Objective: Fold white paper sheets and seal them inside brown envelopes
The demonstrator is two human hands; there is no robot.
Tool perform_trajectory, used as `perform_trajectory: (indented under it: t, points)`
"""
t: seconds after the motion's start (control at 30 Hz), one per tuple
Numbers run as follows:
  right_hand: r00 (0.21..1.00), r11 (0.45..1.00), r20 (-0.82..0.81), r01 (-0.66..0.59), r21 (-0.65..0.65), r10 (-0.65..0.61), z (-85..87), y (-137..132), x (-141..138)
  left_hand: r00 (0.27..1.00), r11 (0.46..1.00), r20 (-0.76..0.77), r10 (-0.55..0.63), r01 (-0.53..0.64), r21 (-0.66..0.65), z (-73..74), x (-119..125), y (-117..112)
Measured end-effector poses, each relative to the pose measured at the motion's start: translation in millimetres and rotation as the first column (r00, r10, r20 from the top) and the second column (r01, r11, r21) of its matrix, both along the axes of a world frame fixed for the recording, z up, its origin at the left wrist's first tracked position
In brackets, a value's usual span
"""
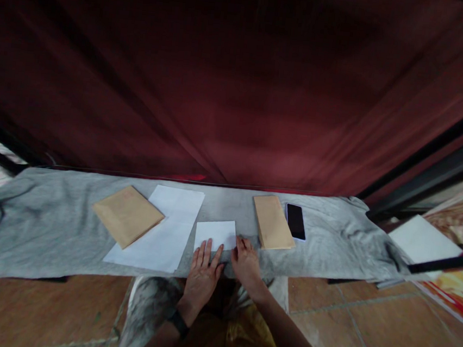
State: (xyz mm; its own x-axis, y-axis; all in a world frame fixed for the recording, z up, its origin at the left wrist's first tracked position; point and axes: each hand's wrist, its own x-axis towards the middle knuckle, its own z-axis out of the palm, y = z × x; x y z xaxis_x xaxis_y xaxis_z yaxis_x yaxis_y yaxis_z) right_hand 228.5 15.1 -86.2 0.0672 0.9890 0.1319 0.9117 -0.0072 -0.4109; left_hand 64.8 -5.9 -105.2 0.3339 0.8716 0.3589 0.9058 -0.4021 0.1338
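Observation:
A small white piece of paper (216, 231), seemingly folded, lies on the grey cloth in front of me. My left hand (202, 277) rests flat on its lower part, fingers spread. At the paper's right edge is my right hand (246, 263), with its fingers curled together and touching the corner; the fingertips are partly hidden. To the left, a brown envelope stack (127, 215) overlaps larger white sheets (148, 250). On the right lies a narrower brown envelope stack (273, 222).
A dark-screened phone (295, 221) lies beside the right envelopes. Wrinkled grey cloth (331, 243) covers the narrow surface, with a dark red fabric panel (237, 114) rising behind it. Black frame bars (433, 160) stand at the right, near a white item (425, 238).

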Motion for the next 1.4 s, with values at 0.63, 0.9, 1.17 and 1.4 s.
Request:
perform_trajectory:
  t: [0.63,0.9,1.17,1.4]
  points:
    - [0.809,1.0,-0.587,0.006,0.008,0.0,41.3,6.7,-7.4,0.998,1.0,0.059,-0.011,0.012,-0.022,53.5,16.5,16.1]
    - [0.626,0.996,-0.779,0.045,0.083,0.036,49.2,-3.8,-3.8,0.729,0.984,0.671,0.136,-0.021,-0.177,105.8,22.9,29.7]
    - [0.447,0.988,-0.882,0.041,-0.146,-0.149,2.5,-12.1,-0.3,-0.27,0.798,0.751,0.603,0.194,-0.571,82.0,22.9,28.6]
    - [0.582,0.978,-0.788,0.079,-0.192,-0.202,2.2,-7.4,13.2,0.049,0.739,0.742,0.668,0.076,-0.67,35.2,-7.6,22.4]
